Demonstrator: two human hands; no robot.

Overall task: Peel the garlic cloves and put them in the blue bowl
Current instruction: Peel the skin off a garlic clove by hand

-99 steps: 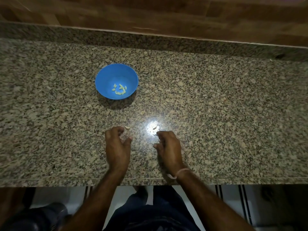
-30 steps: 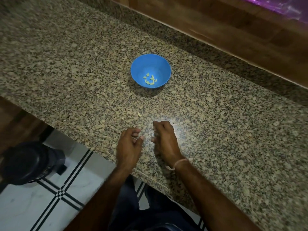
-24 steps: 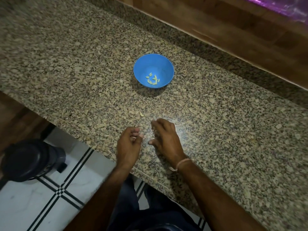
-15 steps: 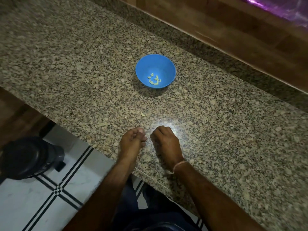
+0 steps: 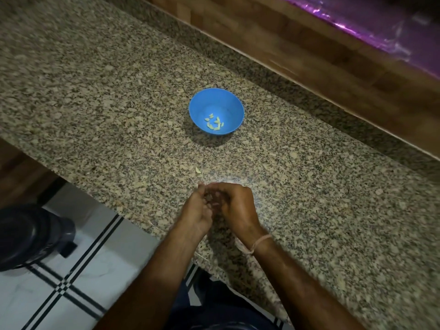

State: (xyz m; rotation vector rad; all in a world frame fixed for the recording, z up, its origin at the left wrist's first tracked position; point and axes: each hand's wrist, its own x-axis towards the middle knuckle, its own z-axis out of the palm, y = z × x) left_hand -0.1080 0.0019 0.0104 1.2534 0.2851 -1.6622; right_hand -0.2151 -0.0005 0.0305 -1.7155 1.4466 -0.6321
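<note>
The blue bowl (image 5: 234, 108) stands on the granite counter and holds several peeled pale garlic cloves (image 5: 214, 122). Nearer to me, close to the counter's front edge, my left hand (image 5: 196, 210) and my right hand (image 5: 238, 206) are pressed together with fingers curled toward each other. They pinch a small garlic clove (image 5: 209, 198) between them; it is mostly hidden and blurred. One small pale garlic piece (image 5: 197, 170) lies loose on the counter between my hands and the bowl.
The granite counter (image 5: 333, 210) runs diagonally, with a wooden wall (image 5: 309, 51) behind it. A dark round container (image 5: 28, 236) stands on the tiled floor at lower left, below the counter edge. Purple plastic (image 5: 381, 27) shows at top right.
My hands have come together and lifted slightly off the counter; before, they were apart and touching the surface. The view has shifted a little.
</note>
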